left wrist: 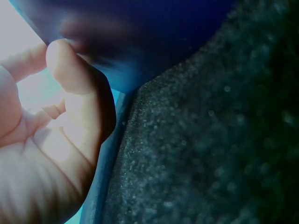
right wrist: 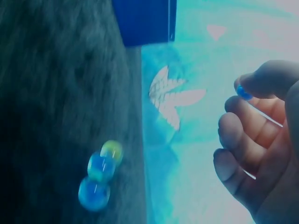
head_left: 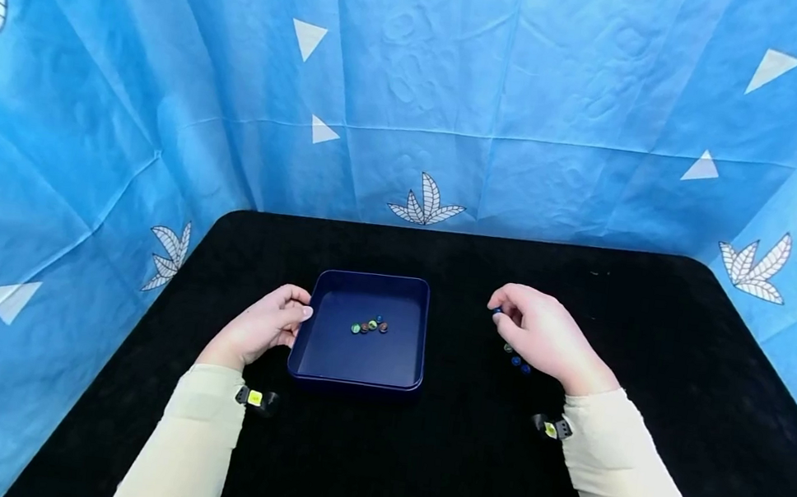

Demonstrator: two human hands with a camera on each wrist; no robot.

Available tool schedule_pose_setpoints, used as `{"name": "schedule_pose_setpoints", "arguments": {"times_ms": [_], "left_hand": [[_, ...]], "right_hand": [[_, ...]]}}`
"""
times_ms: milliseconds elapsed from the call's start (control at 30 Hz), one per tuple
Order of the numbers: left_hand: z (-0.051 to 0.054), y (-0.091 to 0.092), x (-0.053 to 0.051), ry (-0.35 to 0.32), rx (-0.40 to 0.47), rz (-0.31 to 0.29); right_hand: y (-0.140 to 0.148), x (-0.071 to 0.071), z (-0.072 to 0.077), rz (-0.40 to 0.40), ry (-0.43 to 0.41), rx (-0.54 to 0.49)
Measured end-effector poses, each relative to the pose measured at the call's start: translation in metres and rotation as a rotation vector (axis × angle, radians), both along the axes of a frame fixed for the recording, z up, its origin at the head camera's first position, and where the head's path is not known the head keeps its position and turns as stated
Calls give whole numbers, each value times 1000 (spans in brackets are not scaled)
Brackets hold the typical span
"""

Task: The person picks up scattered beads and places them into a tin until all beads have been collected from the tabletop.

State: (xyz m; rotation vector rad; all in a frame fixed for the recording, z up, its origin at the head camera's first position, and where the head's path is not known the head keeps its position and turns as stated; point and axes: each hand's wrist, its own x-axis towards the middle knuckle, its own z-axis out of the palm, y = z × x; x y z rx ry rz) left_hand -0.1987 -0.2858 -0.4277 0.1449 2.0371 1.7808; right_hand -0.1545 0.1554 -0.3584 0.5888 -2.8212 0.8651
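A dark blue square tray (head_left: 333, 356) lies on the black table, and my left hand (head_left: 265, 325) grips its left side between thumb and fingers. In the left wrist view the thumb (left wrist: 74, 70) lies against the tray's outer wall (left wrist: 154, 42). Several glass marbles (head_left: 372, 325) sit near the tray's middle. To the right of the tray, my right hand (head_left: 545, 333) is raised and pinches a blue marble (right wrist: 243, 92) at its fingertips. Below that hand, two blue marbles (right wrist: 94, 193) and a yellowish-green marble (right wrist: 112, 150) rest close together on the table.
The black cloth-covered table (head_left: 446, 470) has rounded far corners. Behind it and at the sides hangs a blue curtain (head_left: 574, 96) with white leaves and triangles. A small camera is strapped to each wrist.
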Motion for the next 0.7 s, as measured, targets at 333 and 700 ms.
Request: {"name": "schedule_pose_setpoints", "arguments": {"times_ms": [333, 700], "left_hand": [[1, -1, 1, -2, 36, -5], [-2, -1, 0, 3, 48, -17]], "right_hand": [[-38, 1, 10, 99, 62, 20], [-70, -8, 19, 187, 93, 108]]}}
